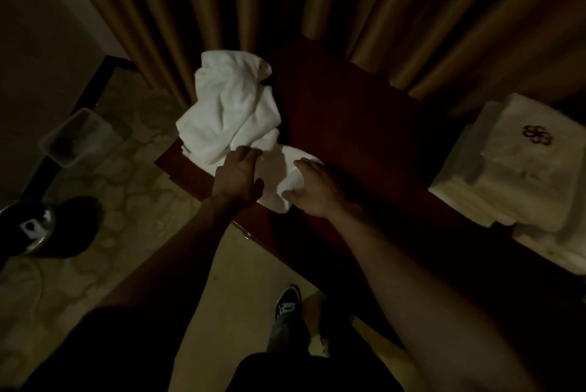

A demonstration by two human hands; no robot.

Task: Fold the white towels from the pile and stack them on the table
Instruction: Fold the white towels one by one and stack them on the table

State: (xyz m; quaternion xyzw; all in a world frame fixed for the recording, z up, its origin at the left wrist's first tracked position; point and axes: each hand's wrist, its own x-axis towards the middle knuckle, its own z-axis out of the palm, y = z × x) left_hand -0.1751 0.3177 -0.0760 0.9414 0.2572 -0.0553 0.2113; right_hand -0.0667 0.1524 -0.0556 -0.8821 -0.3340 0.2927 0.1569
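Both bare arms reach forward, close together. The left hand (239,174) lies palm down, fingers stretched out; the right hand (312,190) beside it lies flat, thumb spread.

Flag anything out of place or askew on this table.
The crumpled towel pile sprawls across the far-left edge of the table and seems to overhang it beside the curtain, so it could slip off. Nothing else stands out.
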